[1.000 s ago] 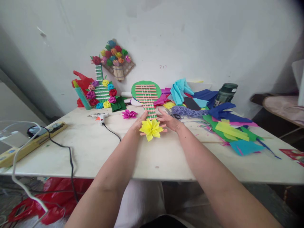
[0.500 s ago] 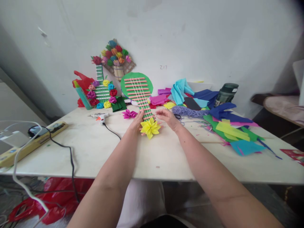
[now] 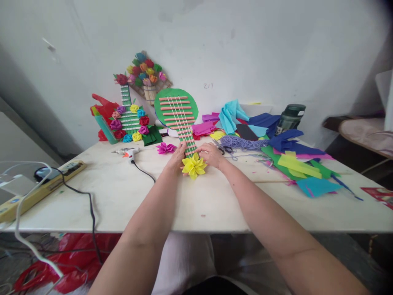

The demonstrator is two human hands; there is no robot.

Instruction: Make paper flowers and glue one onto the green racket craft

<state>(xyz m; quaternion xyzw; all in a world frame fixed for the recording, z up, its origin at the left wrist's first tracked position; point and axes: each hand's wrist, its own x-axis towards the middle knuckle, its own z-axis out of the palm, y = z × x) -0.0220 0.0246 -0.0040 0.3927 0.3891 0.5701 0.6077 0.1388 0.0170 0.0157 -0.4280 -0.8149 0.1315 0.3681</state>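
A green paper racket [image 3: 176,107] with pink sticks and white strings stands tilted upright on the table [image 3: 199,200], its round head toward the wall. A yellow paper flower [image 3: 193,165] sits at the bottom of its handle. My left hand [image 3: 177,155] grips the handle from the left side. My right hand [image 3: 211,154] is closed on the handle from the right, just above the flower. A magenta paper flower [image 3: 166,148] lies on the table left of my left hand.
A glue gun [image 3: 129,153] with a black cord lies at the left; a power strip [image 3: 39,186] sits further left. Two flower-decorated crafts [image 3: 132,119] lean on the wall. Purple yarn [image 3: 242,143], scissors, coloured paper scraps [image 3: 297,164] and a dark green bottle [image 3: 288,118] fill the right.
The racket has been raised and swung left from lying nearly flat to standing more upright. My right hand let go for a moment, then closed on the handle again.
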